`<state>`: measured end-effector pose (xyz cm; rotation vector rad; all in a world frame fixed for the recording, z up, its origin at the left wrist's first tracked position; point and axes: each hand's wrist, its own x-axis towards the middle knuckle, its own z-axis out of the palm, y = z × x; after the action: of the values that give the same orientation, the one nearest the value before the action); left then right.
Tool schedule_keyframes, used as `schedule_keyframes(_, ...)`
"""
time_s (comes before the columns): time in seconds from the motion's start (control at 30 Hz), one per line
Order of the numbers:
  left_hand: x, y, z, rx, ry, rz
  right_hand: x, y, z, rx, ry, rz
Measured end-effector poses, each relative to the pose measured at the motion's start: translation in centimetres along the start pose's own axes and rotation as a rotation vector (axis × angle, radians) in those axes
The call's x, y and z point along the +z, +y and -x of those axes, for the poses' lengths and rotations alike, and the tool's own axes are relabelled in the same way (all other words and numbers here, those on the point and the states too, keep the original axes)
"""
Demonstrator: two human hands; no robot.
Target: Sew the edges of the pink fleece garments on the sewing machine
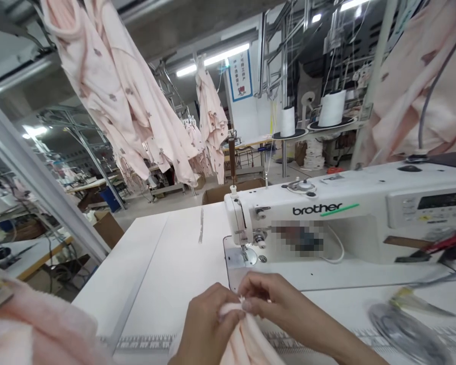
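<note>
A pale pink piece of fabric (247, 339) hangs from my two hands at the front edge of the white sewing table (175, 284). My left hand (213, 314) pinches its upper edge between thumb and fingers. Close against it, my right hand (266, 299) is closed on the same edge, where a small whitish tuft shows between the fingertips. Just beyond my hands are the needle and presser foot (245, 251) of a white Brother sewing machine (311, 203). The lower part of the fabric runs out of view.
Pink fluffy fabric (49, 319) lies at the lower left. A clear round dish (406, 332) and a pointed tool with yellow (421, 302) are at the right. Pink garments (117, 96) hang overhead. Thread cones (332, 108) stand behind the machine.
</note>
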<state>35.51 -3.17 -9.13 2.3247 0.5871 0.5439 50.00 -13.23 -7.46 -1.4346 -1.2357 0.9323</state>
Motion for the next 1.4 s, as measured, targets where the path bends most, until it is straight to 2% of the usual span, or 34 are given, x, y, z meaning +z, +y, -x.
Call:
schedule_keyframes(0.07, 0.4, -0.5, 0.0, 0.020, 0.030, -0.043, 0.0, 0.0, -0.2, 0.037, 0.026, 0.021)
schedule_keyframes(0.23, 1.1, -1.9, 0.3, 0.325, 0.076, -0.145, 0.0, 1.2, -0.8, 0.112, -0.125, -0.277)
schedule_keyframes(0.3, 1.2, -2.1, 0.6, 0.332, 0.110, -0.090, 0.6, 1.8, -1.0, 0.196, -0.179, -0.442)
schedule_keyframes(0.4, 1.1, -1.8, 0.8, 0.307, 0.125, 0.036, 2.0, 2.4, -0.9, 0.336, -0.166, -0.689)
schedule_keyframes(0.5, 0.8, -1.1, 0.9, 0.221, 0.106, 0.153, 2.8, 2.5, -0.5, 0.368, -0.134, -0.811)
schedule_keyframes(0.57, 0.6, -0.6, 0.8, 0.126, 0.102, 0.204, 2.7, 2.5, -0.1, 0.301, -0.062, -0.714)
schedule_keyframes(0.7, 0.6, -0.5, 0.5, 0.033, 0.145, 0.153, 2.7, 2.5, 1.0, 0.059, 0.215, -0.221)
schedule_keyframes(0.77, 0.8, -0.5, 0.3, 0.013, 0.156, 0.120, 3.1, 2.3, 1.5, 0.064, 0.276, -0.035)
schedule_keyframes(0.83, 0.9, -0.2, 0.0, -0.051, 0.149, 0.185, 3.4, 2.0, 1.7, 0.080, 0.284, 0.052)
schedule_keyframes(0.93, 0.3, 0.2, -0.7, -0.161, 0.028, 0.405, 2.9, 1.7, 1.5, 0.007, 0.267, 0.085)
schedule_keyframes(1.0, -0.4, 0.2, -1.3, -0.144, -0.116, 0.474, 2.1, 1.7, 1.3, -0.051, 0.227, 0.084)
schedule_keyframes(1.07, -0.8, 0.1, -1.9, -0.076, -0.200, 0.458, 1.3, 1.8, 1.1, -0.079, 0.191, 0.081)
schedule_keyframes(1.17, -0.8, -0.2, -2.6, -0.057, -0.217, 0.457, 0.6, 2.1, 0.7, -0.012, 0.215, 0.052)
schedule_keyframes(1.27, -0.6, -0.2, -3.4, -0.192, -0.269, 0.559, 0.3, 2.4, 0.4, 0.100, 0.337, -0.005)
schedule_keyframes(1.4, 0.4, -0.7, -5.6, -0.271, -0.267, 0.696, -0.6, 3.1, -0.5, 0.085, 0.405, -0.011)
